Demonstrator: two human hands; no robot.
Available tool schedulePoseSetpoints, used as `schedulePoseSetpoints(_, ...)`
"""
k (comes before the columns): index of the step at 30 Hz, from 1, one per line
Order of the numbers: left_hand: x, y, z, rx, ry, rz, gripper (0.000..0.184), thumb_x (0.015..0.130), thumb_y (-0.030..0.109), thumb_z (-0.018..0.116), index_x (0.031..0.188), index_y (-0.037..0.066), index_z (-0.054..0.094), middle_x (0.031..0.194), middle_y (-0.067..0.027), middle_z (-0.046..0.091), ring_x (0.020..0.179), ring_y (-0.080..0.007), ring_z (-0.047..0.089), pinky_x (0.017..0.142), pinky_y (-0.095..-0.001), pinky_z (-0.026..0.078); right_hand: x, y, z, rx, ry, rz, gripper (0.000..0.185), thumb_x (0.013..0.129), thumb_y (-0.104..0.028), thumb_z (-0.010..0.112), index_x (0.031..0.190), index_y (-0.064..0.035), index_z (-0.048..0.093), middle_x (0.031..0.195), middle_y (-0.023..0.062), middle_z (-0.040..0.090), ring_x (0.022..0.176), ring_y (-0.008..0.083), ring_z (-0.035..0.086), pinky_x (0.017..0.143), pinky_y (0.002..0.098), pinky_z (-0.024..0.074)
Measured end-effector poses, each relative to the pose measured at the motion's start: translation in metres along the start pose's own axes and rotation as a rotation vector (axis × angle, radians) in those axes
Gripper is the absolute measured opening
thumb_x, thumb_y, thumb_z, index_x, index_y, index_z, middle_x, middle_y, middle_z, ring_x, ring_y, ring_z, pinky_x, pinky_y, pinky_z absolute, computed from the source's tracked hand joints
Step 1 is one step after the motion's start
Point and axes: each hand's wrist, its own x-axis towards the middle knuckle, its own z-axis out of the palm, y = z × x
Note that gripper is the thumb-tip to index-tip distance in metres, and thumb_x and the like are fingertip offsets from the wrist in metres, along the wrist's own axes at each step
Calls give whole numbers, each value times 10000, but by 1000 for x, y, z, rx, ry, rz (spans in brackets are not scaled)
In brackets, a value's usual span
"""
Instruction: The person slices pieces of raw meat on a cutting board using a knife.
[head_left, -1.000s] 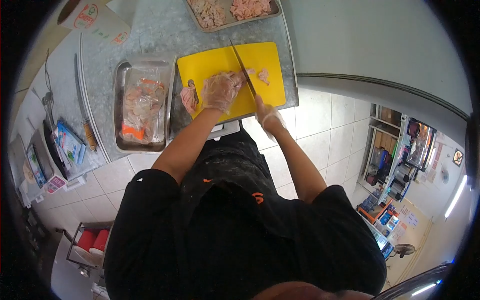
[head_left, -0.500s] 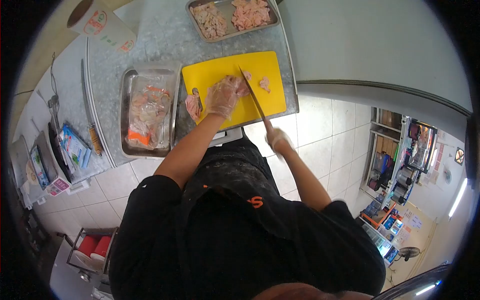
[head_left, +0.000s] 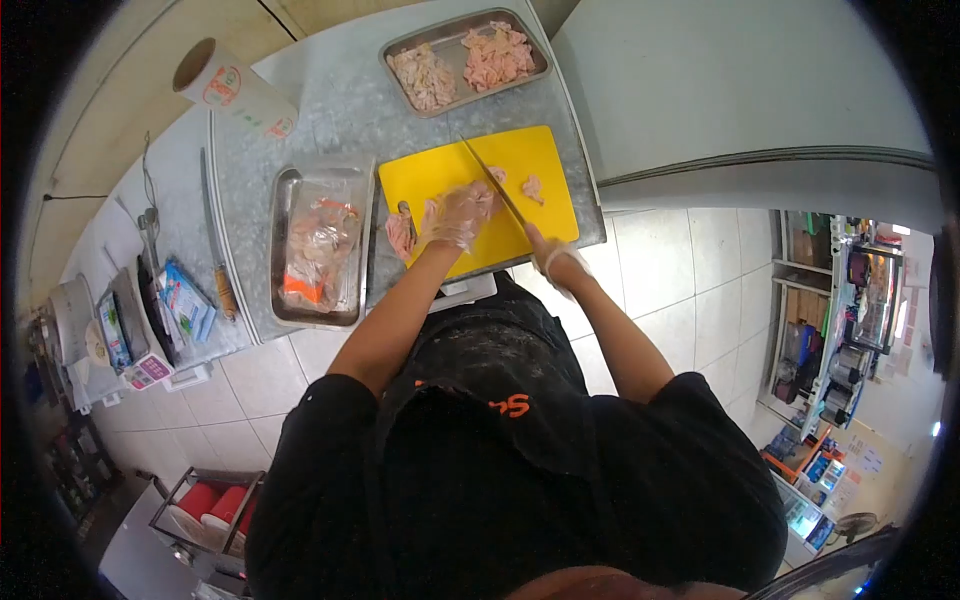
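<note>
My gloved left hand (head_left: 463, 216) is curling over and holding meat (head_left: 499, 173) on the yellow cutting board (head_left: 530, 158); my right hand (head_left: 562, 262) is gripping the knife (head_left: 496, 184) tightly, its blade crossing the meat.

We count two gloved hands (head_left: 462, 215) (head_left: 564, 266), one hand-held knife (head_left: 489, 178), one yellow cutting board (head_left: 425, 170), two metal trays (head_left: 276, 250) (head_left: 452, 58) and two meat piles (head_left: 425, 78) (head_left: 498, 56).

floor: pale tiles (head_left: 660, 250) | right: stocked shelving (head_left: 805, 268), fan (head_left: 855, 523) | upper left: beige wall (head_left: 235, 32)
</note>
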Motion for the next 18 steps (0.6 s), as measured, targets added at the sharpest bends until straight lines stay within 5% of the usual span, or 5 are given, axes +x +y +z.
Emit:
schedulePoseSetpoints(7,-20,56,-15,-375,96,-36,234,878,208,651,982,4,603,721,-92,648,741,-157,636,694,-278,495,-43,16,-52,184,-265,375,908,901,-727,142,699,31,599,726,279,601,775,443,588,740,502,426)
schedulePoseSetpoints(10,-12,49,2,-608,131,168,254,885,223,648,1021,13,605,758,-105,662,774,-150,651,693,-266,493,-38,20,-68,140,-203,335,925,890,-741,132,799,29,635,768,280,616,826,449,595,757,499,431)
schedulePoseSetpoints(13,-21,45,6,-608,123,-72,299,882,283,647,1014,16,618,808,-124,683,813,-189,668,763,-325,496,-30,7,-77,128,-180,244,908,900,-728,133,865,26,638,814,277,627,858,455,593,777,491,433)
schedulePoseSetpoints(15,-23,27,11,150,206,-229,357,877,355,632,989,16,628,830,-142,690,837,-252,670,848,-399,458,-25,-9,-71,152,-217,251,873,915,-706,154,874,19,637,841,273,632,871,450,594,784,486,435)
schedulePoseSetpoints(18,-34,7,8,214,151,-143,372,874,382,612,981,26,642,829,-153,687,851,-311,654,910,-452,401,-24,-33,-67,218,-318,252,772,950,-642,227,926,9,640,914,270,639,927,436,592,810,471,435)
